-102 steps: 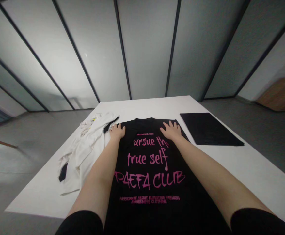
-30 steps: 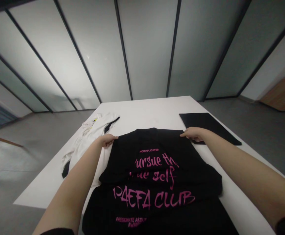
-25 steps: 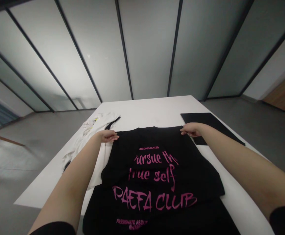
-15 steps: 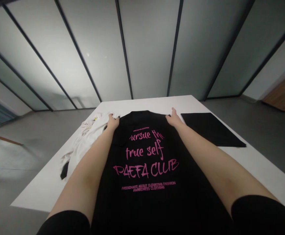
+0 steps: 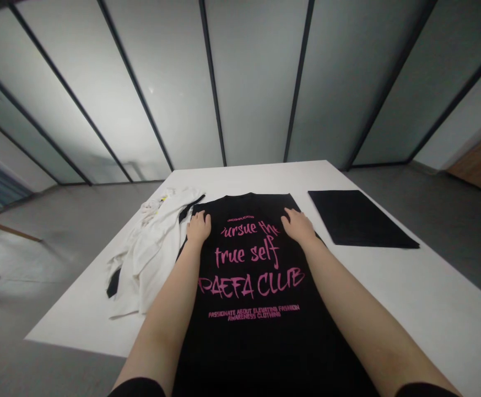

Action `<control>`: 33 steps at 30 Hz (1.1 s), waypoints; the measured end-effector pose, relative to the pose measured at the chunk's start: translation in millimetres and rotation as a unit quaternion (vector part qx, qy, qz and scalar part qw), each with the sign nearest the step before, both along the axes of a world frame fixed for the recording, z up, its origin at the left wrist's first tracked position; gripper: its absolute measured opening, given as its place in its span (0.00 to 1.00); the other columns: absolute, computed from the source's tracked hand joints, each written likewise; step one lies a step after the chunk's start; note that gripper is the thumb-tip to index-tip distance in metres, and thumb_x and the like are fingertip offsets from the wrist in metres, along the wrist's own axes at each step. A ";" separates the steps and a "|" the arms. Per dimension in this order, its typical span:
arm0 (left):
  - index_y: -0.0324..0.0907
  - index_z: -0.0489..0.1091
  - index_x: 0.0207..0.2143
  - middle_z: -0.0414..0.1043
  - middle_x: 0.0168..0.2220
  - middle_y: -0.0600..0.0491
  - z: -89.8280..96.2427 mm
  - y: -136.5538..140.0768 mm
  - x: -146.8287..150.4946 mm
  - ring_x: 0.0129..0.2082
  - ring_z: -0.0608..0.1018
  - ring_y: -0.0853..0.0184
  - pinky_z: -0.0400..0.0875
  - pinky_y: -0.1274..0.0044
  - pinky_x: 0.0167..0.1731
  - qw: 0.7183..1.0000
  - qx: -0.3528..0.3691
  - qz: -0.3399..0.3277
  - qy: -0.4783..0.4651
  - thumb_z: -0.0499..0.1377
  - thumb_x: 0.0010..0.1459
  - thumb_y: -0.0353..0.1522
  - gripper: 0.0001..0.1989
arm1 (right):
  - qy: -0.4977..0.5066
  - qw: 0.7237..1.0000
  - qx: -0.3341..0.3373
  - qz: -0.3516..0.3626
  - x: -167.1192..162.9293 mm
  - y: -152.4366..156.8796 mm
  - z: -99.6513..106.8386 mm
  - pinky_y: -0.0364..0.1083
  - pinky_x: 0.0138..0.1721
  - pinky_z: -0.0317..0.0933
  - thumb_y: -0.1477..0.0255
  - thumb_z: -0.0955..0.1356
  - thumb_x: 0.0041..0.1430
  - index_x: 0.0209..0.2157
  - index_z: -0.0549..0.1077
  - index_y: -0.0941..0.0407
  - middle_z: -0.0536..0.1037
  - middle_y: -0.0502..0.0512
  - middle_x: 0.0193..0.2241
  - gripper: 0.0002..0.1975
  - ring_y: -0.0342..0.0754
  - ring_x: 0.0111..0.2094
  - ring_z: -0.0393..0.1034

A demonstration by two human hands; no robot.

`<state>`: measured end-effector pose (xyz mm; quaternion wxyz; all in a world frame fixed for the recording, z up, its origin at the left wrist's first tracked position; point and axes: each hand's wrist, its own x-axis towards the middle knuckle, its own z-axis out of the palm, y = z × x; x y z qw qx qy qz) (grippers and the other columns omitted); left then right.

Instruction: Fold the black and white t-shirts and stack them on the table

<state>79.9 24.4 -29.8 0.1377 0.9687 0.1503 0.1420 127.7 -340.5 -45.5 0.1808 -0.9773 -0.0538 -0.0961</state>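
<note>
A black T-shirt with pink lettering lies spread on the white table, its collar end away from me. My left hand rests on the shirt near its far left corner, fingers stretched forward over the cloth. On the opposite side, my right hand lies flat on the fabric near the far right corner, with its fingers apart. Neither hand grips the cloth. The shirt's near end runs out of view at the bottom, and my forearms cover parts of its sides.
Crumpled white clothing with black parts lies left of the shirt. A flat, folded black cloth is on the right of the white table. Frosted glass panels with dark frames stand behind the table.
Both hands have let go of the shirt's far corners and come slightly nearer to me, now flat on the cloth. The shirt's far edge lies lower on the table.
</note>
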 end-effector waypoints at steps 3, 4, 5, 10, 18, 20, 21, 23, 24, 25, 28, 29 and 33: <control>0.39 0.70 0.67 0.65 0.71 0.36 1.8 2.5 -1.9 0.73 0.64 0.45 0.59 0.51 0.69 0.999 0.021 -0.001 0.042 0.49 0.74 0.41 0.26 | 0.058 0.996 -0.058 -0.026 -2.1 -3.4 -2.7 0.67 0.70 0.51 0.60 0.61 0.75 0.72 0.67 0.55 0.61 0.65 0.75 0.30 0.70 0.74 0.54; 0.39 0.69 0.68 0.64 0.72 0.35 2.2 0.8 -2.3 0.74 0.63 0.44 0.59 0.50 0.69 0.999 0.029 0.001 0.037 0.49 0.74 0.41 0.27 | 0.062 0.996 -0.062 -0.027 -2.5 -3.0 -3.3 0.67 0.71 0.50 0.59 0.61 0.75 0.72 0.67 0.54 0.60 0.64 0.75 0.30 0.70 0.74 0.53; 0.38 0.69 0.68 0.64 0.72 0.34 2.7 -1.8 -2.6 0.74 0.62 0.43 0.59 0.49 0.69 0.999 0.035 0.005 0.024 0.49 0.74 0.41 0.28 | 0.059 0.996 -0.060 -0.030 -2.9 -2.2 -3.3 0.67 0.71 0.50 0.59 0.61 0.75 0.72 0.67 0.53 0.61 0.64 0.75 0.30 0.70 0.74 0.53; 0.37 0.68 0.69 0.61 0.73 0.35 2.7 -15.9 -2.0 0.76 0.58 0.43 0.54 0.49 0.71 0.997 0.066 0.009 -0.038 0.48 0.73 0.40 0.29 | -0.013 0.998 -0.016 -0.053 -3.2 3.3 0.6 0.69 0.70 0.49 0.61 0.61 0.74 0.71 0.68 0.54 0.63 0.65 0.73 0.29 0.71 0.74 0.53; 0.41 0.62 0.74 0.55 0.76 0.35 -8.1 -18.6 0.1 0.76 0.58 0.40 0.53 0.47 0.70 0.992 0.072 -0.006 0.105 0.47 0.73 0.46 0.33 | 0.100 0.991 -0.055 -0.076 -8.5 9.9 2.7 0.68 0.71 0.47 0.56 0.60 0.75 0.74 0.64 0.52 0.56 0.65 0.76 0.32 0.72 0.75 0.50; 0.42 0.64 0.72 0.58 0.75 0.36 -5.5 -19.5 -0.8 0.75 0.60 0.41 0.55 0.48 0.70 0.992 0.080 0.001 0.094 0.48 0.73 0.45 0.32 | 0.093 0.992 -0.043 -0.079 -9.4 8.0 8.3 0.66 0.71 0.50 0.57 0.62 0.74 0.73 0.66 0.52 0.58 0.65 0.75 0.31 0.70 0.74 0.54; 0.42 0.66 0.71 0.59 0.74 0.36 -3.2 -20.4 -1.4 0.74 0.61 0.41 0.56 0.48 0.69 0.993 0.081 0.006 0.085 0.48 0.73 0.45 0.31 | 0.087 0.992 -0.032 -0.085 -9.7 5.9 11.9 0.64 0.70 0.54 0.58 0.62 0.74 0.72 0.67 0.53 0.61 0.66 0.74 0.30 0.68 0.72 0.57; 0.41 0.69 0.68 0.63 0.73 0.36 2.0 -23.0 -2.6 0.73 0.63 0.41 0.59 0.48 0.68 0.995 0.081 0.015 0.052 0.48 0.73 0.44 0.29 | 0.077 0.991 -0.013 -0.110 -10.0 -0.5 19.8 0.61 0.66 0.60 0.60 0.63 0.73 0.70 0.69 0.55 0.69 0.70 0.68 0.29 0.67 0.67 0.65; 0.40 0.70 0.67 0.64 0.72 0.36 4.4 -24.4 -3.1 0.73 0.63 0.41 0.60 0.49 0.68 0.996 0.081 0.016 0.033 0.48 0.73 0.43 0.28 | 0.076 0.989 -0.007 -0.129 -10.0 -4.7 23.5 0.60 0.64 0.62 0.60 0.63 0.72 0.69 0.70 0.57 0.71 0.72 0.65 0.29 0.67 0.65 0.68; 0.40 0.71 0.66 0.65 0.71 0.37 6.2 -25.8 -3.5 0.73 0.63 0.42 0.60 0.50 0.68 0.997 0.080 0.013 0.017 0.48 0.73 0.43 0.28 | 0.079 0.986 -0.003 -0.149 -9.9 -9.3 26.9 0.60 0.62 0.64 0.61 0.64 0.72 0.68 0.70 0.59 0.73 0.73 0.63 0.29 0.67 0.62 0.70; 0.42 0.71 0.66 0.66 0.71 0.39 6.1 -28.7 -3.9 0.74 0.62 0.43 0.60 0.50 0.69 0.997 0.070 -0.012 0.020 0.48 0.74 0.43 0.27 | 0.108 0.976 0.009 -0.190 -8.3 -23.8 33.3 0.59 0.57 0.69 0.60 0.65 0.71 0.66 0.72 0.61 0.74 0.76 0.60 0.29 0.67 0.58 0.75; 0.42 0.70 0.67 0.64 0.72 0.39 4.3 -29.1 -3.7 0.74 0.61 0.42 0.59 0.49 0.69 0.997 0.066 -0.020 0.039 0.48 0.74 0.44 0.28 | 0.123 0.973 0.014 -0.194 -7.4 -28.1 34.3 0.58 0.55 0.70 0.60 0.65 0.71 0.64 0.73 0.61 0.76 0.76 0.59 0.28 0.66 0.57 0.77; 0.44 0.64 0.72 0.55 0.76 0.39 -4.7 -27.7 -1.9 0.76 0.57 0.41 0.53 0.46 0.71 0.992 0.057 -0.030 0.104 0.48 0.73 0.48 0.32 | 0.158 0.967 0.029 -0.195 -3.9 -38.7 34.3 0.56 0.51 0.72 0.56 0.69 0.68 0.58 0.78 0.56 0.82 0.70 0.52 0.25 0.65 0.54 0.79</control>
